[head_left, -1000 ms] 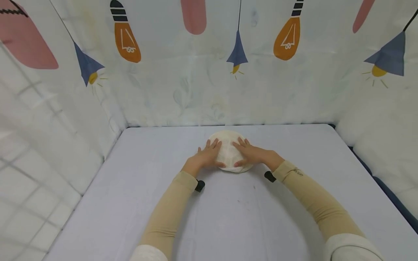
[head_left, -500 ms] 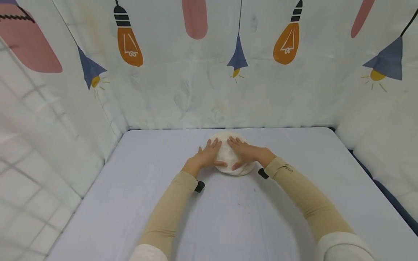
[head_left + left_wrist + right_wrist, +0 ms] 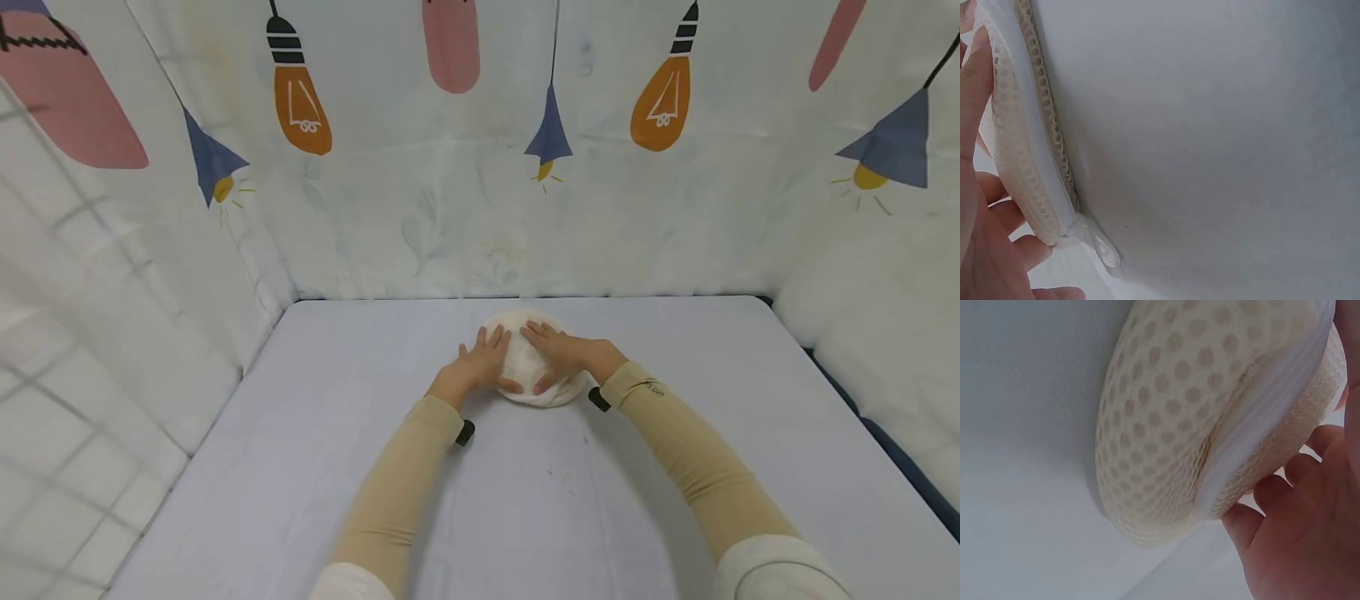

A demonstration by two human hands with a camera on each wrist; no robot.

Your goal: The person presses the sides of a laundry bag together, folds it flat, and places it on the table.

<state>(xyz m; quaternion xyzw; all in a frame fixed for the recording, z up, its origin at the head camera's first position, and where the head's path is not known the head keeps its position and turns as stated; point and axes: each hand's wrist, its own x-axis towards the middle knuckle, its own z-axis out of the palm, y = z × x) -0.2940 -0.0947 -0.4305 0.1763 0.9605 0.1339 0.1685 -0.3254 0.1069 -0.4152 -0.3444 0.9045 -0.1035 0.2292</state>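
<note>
A round, cream-white mesh laundry bag (image 3: pixel 522 360) lies near the far edge of the table. My left hand (image 3: pixel 478 363) rests on its left side with the fingers spread, and my right hand (image 3: pixel 567 354) lies over its right side. Both thumbs point inward along the near side. In the left wrist view, the bag's white zipper (image 3: pixel 1035 125) runs along the edge, with a pale loop-like tab (image 3: pixel 1107 253) at its end. Honeycomb mesh (image 3: pixel 1172 394) bulges beside the zipper in the right wrist view, fingertips touching the rim. The contents are hidden.
A pale cloth covers the table (image 3: pixel 517 517). Behind stands a white curtain (image 3: pixel 360 225) printed with lamps and bulbs, and similar fabric hangs at both sides. Small dark wrist cameras (image 3: pixel 465 432) sit under the wrists, close to the table.
My right hand has slid left over the bag, bringing the hands closer together. The bag has shifted slightly and its near edge looks more folded. The left hand stays nearly in place.
</note>
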